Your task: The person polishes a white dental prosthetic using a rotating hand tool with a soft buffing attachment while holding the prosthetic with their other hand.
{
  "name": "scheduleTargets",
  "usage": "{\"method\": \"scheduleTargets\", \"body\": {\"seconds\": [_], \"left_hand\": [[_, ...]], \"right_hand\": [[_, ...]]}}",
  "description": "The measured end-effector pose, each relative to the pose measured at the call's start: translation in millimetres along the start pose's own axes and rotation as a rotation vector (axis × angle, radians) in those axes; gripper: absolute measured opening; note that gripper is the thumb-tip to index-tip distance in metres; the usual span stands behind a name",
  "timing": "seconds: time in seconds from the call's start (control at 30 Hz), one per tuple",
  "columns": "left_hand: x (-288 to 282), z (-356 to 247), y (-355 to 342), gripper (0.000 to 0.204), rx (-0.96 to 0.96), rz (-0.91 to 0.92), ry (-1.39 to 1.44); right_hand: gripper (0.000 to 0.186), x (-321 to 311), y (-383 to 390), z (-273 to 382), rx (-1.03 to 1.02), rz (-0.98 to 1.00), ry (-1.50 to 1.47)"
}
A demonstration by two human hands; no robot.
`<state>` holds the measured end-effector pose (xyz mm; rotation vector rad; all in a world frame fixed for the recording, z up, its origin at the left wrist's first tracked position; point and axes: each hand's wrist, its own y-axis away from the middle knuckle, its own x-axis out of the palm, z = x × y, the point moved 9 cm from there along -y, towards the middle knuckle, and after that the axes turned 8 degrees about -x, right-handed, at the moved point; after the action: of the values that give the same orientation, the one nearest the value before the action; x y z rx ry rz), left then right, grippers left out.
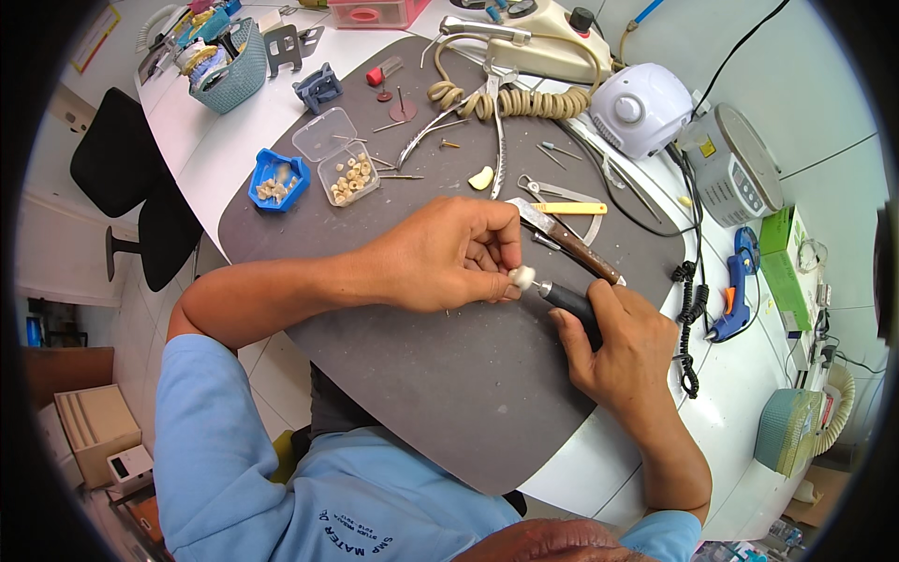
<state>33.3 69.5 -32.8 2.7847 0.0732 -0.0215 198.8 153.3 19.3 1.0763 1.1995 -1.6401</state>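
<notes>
Between its thumb and fingers my left hand (440, 253) pinches a small, rounded white piece (522, 276). My right hand (620, 342) is wrapped round a black rotary handpiece (573, 304), whose metal tip meets or nearly meets the white piece; whether they touch I cannot tell. Just beyond the hands lie a wooden-handled knife (585, 248) and a yellow-handled tool (568, 208). Farther left, a clear lidded box (342, 169) holds several small cream tooth-like pieces, beside a blue tray (298, 192) with more small pieces.
Pliers (498, 131), loose burs and a red disc (403, 110) lie on the grey mat (421, 375). Behind stand a coiled-cord control unit (543, 47) and a white rounded machine (641, 110). A blue glue gun (735, 290) is at right, a basket (234, 75) far left.
</notes>
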Motion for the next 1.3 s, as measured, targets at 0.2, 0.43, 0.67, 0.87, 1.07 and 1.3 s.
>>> {"method": "scheduleTargets", "body": {"seconds": [0.2, 0.43, 0.67, 0.87, 1.07, 1.3], "left_hand": [[-0.4, 0.6, 0.2, 0.023, 0.004, -0.004, 0.011], [0.8, -1.2, 1.9, 0.022, -0.006, -0.026, -0.068], [1.4, -1.5, 1.6, 0.019, 0.019, -0.031, -0.062], [1.9, -3.2, 3.8, 0.019, 0.002, -0.039, -0.063], [1.9, -1.1, 2.6, 0.019, -0.017, -0.039, -0.066], [0.9, -1.5, 2.3, 0.019, -0.016, -0.044, -0.037]], "right_hand": [[0.039, 0.1, -0.4, -0.3, -0.015, -0.002, -0.019], [0.039, -0.2, 0.0, 0.0, -0.013, -0.008, -0.008], [0.041, 0.0, -0.3, -0.5, -0.012, 0.002, -0.014], [0.042, -0.2, -0.6, 1.1, -0.035, -0.018, -0.007], [0.042, 0.0, 0.4, 1.7, -0.046, -0.030, 0.003], [0.041, -0.6, -0.1, 1.8, -0.037, -0.023, -0.006]]}}
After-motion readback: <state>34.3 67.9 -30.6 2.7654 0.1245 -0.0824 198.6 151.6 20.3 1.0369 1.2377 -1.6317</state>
